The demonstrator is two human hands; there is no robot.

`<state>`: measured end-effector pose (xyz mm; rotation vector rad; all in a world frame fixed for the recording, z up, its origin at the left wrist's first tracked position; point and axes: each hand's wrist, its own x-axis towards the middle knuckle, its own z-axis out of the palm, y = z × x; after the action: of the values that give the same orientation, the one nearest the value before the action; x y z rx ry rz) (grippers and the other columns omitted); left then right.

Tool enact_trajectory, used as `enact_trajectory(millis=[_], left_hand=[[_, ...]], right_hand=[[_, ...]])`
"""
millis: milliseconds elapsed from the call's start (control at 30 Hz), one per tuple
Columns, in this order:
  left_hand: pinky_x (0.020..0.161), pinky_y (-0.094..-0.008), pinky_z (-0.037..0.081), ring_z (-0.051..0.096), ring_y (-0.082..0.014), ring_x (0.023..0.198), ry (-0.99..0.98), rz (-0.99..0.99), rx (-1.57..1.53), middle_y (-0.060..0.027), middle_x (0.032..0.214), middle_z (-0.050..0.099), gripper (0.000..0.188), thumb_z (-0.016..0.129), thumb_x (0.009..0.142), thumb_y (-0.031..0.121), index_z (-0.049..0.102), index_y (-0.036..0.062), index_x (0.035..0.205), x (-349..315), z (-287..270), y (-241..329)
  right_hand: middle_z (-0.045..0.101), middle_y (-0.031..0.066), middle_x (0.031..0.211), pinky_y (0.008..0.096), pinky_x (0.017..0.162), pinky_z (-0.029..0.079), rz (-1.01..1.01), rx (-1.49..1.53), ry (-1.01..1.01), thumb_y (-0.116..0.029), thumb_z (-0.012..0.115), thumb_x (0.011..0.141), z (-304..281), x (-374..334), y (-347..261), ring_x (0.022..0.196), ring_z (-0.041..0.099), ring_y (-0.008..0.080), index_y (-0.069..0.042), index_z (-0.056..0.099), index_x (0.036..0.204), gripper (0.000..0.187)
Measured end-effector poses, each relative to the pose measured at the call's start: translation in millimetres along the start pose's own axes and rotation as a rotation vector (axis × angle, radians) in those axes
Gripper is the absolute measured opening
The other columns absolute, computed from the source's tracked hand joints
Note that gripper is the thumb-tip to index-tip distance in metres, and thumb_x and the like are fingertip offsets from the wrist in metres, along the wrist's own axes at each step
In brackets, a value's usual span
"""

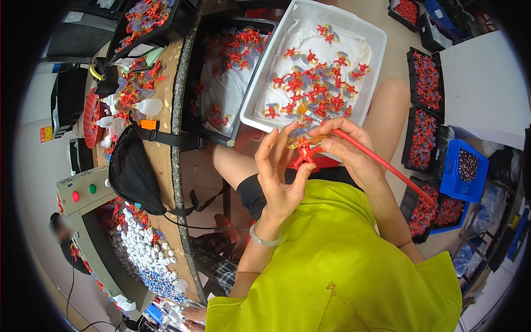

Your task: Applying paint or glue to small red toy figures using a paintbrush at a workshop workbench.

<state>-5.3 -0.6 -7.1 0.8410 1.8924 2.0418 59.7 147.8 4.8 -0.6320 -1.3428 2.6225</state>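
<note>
Just right of the red figurine [304, 155] pinched in left hand [282, 185], right hand [357, 152] grips red-handled paintbrush [387, 165], bristles [302, 110] forward-left.

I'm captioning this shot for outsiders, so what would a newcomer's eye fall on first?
Probably the bright yellow-green shirt, which fills the lower middle. Just above it, the left hand holds a small red figure, while the right hand holds a long red-handled brush. Beyond the hands, at top center, a pale tray carries scattered red, purple and amber pieces.
</note>
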Motion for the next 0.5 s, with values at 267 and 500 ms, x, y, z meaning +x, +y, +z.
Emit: enact_trajectory(millis=[267, 500], left_hand=[[0.077, -0.0287, 0.051, 0.058, -0.0179, 0.097, -0.058, -0.318, -0.522, -0.0189, 0.121, 0.054, 0.039, 0.057, 0.093, 0.024, 0.045, -0.0015, 0.121, 7, -8, -3], [0.052, -0.0198, 0.040, 0.052, -0.0057, 0.064, -0.110, -0.623, -0.522, -0.0067, 0.090, 0.064, 0.036, 0.051, 0.096, 0.035, 0.058, 0.0000, 0.097, 2, -12, -6]], right_hand=[[0.061, 0.0134, 0.107, 0.0316, 0.092, 0.045, -0.117, -0.158, 0.010, -0.006, 0.059, 0.088, -8, -6, 1, 0.102, 0.058, 0.0165, -0.002, 0.055, 0.102, 0.015], [0.062, 0.0098, 0.100, 0.0278, 0.082, 0.050, -0.207, -0.262, -0.021, 0.000, 0.066, 0.082, -4, -10, 8, 0.094, 0.061, 0.0146, 0.001, 0.058, 0.098, 0.018]])
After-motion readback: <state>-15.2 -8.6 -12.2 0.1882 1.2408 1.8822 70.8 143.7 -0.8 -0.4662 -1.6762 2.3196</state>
